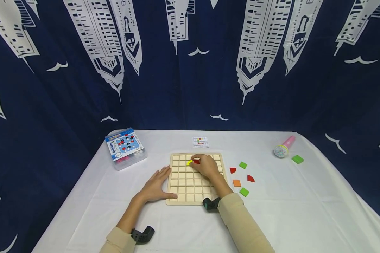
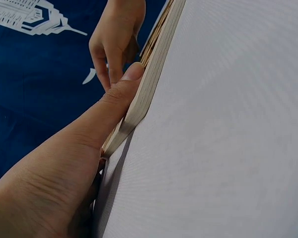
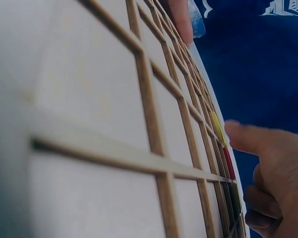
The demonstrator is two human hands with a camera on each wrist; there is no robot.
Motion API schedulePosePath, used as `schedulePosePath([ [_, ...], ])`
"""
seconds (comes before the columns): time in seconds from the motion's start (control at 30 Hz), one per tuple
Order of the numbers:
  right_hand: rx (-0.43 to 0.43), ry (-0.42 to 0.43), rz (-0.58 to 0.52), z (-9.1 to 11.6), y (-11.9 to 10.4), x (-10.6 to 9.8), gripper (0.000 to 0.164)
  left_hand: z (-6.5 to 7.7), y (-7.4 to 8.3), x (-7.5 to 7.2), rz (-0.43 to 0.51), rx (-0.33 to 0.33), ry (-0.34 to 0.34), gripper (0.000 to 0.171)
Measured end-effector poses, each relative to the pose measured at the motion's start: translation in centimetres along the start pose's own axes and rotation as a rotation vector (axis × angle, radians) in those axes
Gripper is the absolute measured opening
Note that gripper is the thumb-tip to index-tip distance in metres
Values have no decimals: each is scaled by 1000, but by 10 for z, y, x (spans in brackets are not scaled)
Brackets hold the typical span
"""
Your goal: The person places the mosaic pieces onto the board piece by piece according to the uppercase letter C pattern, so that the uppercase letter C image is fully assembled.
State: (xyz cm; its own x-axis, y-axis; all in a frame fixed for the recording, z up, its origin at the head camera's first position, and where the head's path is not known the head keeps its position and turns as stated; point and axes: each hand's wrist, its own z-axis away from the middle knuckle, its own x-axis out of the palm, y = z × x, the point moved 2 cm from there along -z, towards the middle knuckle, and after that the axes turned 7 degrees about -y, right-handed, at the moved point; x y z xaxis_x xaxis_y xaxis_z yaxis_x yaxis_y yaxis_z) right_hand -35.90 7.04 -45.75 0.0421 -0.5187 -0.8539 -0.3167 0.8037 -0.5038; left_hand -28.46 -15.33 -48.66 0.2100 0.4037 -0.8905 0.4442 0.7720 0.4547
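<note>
A wooden grid board [image 1: 185, 189] lies on the table. My left hand [image 1: 155, 184] rests at its left edge with the fingers spread. In the left wrist view, the left thumb [image 2: 114, 99] lies along the board's near rim. My right hand [image 1: 206, 167] is over the board's upper part, fingers bent down. Beside its fingertips, a yellow piece [image 1: 189, 162] and a red piece [image 1: 196, 161] sit in the grid. The right wrist view shows the right thumb [image 3: 243, 135] close to the yellow piece [image 3: 218, 129]; whether the fingers pinch anything is hidden.
Right of the board lie green squares [image 1: 244, 192], red quarter-rounds [image 1: 251, 178] and an orange square [image 1: 236, 183]. A pink toy microphone [image 1: 284, 147] lies near another green square [image 1: 297, 159]. A pattern card [image 1: 200, 142] lies behind the board, a plastic box [image 1: 125, 148] at back left.
</note>
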Motion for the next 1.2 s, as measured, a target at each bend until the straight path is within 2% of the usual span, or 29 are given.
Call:
schedulePosePath([
  [0.2, -16, 2, 30, -1, 1, 1, 20, 0, 0, 0, -4, -13, -4, 114],
  [0.5, -19, -4, 31, 2, 1, -1, 21, -1, 1, 2, 2, -23, -13, 114],
  [0.63, -18, 2, -23, 6, 2, -8, 25, -1, 1, 1, 5, -20, -11, 115],
  [0.73, -26, 38, -77, 13, 9, -21, 26, -1, 1, 1, 4, -18, -4, 115],
  [0.9, -10, 141, -75, 33, 45, -56, 28, -1, 1, 3, 4, -28, -5, 116],
  [1.07, 92, 250, -38, 60, 93, -91, 30, -2, 0, 4, -5, -28, -3, 116],
  [1.2, 192, 252, -44, 78, 126, -102, 34, -2, -1, 4, -4, -31, -3, 116],
])
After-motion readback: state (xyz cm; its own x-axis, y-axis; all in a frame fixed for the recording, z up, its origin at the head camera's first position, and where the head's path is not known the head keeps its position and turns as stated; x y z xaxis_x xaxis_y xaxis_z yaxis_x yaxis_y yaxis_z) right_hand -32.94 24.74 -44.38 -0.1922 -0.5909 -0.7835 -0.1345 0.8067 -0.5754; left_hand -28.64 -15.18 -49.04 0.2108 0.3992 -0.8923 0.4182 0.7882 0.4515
